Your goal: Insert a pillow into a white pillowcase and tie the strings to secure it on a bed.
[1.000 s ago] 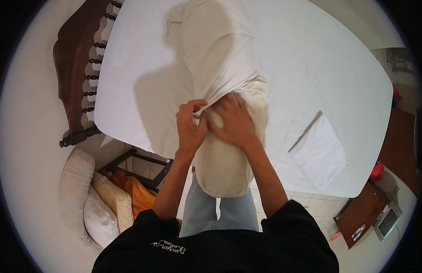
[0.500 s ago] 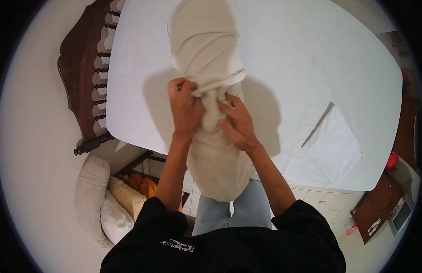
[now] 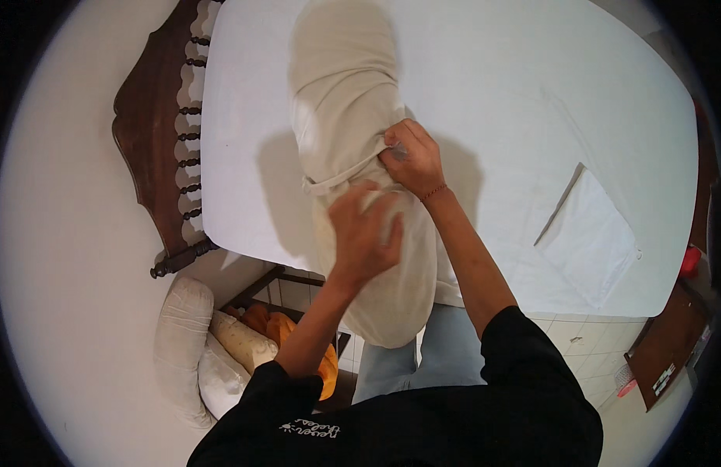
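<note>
A long, rounded beige bolster (image 3: 346, 82) lies lengthwise in front of me, its near end over the bed's edge by my legs. Across its middle runs the hem (image 3: 329, 185) of a cloth cover, slanting up to the right. My right hand (image 3: 413, 159) is closed on the edge of this cover at the bolster's right side. Over the bolster just below the hem is my left hand (image 3: 364, 233), blurred by motion, its fingers bent and apart with nothing seen in them.
The bolster rests on a bed with a white sheet (image 3: 492, 93). A folded white cloth (image 3: 587, 237) lies to the right. A dark wooden headboard (image 3: 146, 117) stands left. Below it are pillows (image 3: 183, 342) and an orange cloth (image 3: 282, 327) on a rack.
My left hand has come off the hem's left side and moved right and nearer. My right hand has moved up and taken hold of the cover's edge. The hem's slant has reversed.
</note>
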{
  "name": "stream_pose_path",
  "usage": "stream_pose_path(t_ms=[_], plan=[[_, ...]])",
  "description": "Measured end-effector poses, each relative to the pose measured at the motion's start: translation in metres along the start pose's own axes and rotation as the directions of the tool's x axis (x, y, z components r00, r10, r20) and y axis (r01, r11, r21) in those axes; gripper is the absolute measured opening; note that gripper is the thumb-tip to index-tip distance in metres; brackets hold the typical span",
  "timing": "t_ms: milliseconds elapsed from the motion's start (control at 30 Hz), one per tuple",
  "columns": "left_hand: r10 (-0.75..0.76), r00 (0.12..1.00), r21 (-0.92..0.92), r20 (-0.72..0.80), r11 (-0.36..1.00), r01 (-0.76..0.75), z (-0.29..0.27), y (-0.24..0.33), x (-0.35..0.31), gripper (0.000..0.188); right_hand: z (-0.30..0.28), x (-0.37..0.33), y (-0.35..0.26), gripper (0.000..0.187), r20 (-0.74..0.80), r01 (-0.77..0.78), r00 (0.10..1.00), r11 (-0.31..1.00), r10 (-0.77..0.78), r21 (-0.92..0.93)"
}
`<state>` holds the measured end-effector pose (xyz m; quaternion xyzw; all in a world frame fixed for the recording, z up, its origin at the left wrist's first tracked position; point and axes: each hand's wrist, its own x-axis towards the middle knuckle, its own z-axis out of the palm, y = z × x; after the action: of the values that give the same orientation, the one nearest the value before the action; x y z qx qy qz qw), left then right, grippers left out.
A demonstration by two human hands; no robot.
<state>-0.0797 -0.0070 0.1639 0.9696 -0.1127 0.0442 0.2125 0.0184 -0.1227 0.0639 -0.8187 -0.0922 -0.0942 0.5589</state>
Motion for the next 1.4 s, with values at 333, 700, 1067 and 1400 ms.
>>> stream_pose_path(t_ms=[333,700,1067,1400], plan=[[-0.174,0.975,0.332,0.139,0.936,0.12,0.032,-0.046,-0.008,0.076,0.017,0.02,0.056,0.024,-0.086,0.297,0.944,0.936,-0.317,-0.189],[-0.615,0.733,0.139,-0.293,0.731,0.669,0.008,-0.214,-0.028,0.07,0.115,0.012,-0.055,0.023,-0.05,0.37,0.924,0.918,-0.38,-0.144],[-0.176,0.973,0.201,0.152,0.969,0.144,0.004,-0.139,-0.036,0.086,0.138,0.044,-0.07,0.013,-0.07,0.2,0.977,0.98,-0.2,-0.012],[-0.178,0.976,0.158,0.123,0.975,0.158,0.026,-0.238,-0.014,0.066,0.137,-0.049,-0.078,0.021,0.3,-0.117,0.949,0.992,0.096,0.055]])
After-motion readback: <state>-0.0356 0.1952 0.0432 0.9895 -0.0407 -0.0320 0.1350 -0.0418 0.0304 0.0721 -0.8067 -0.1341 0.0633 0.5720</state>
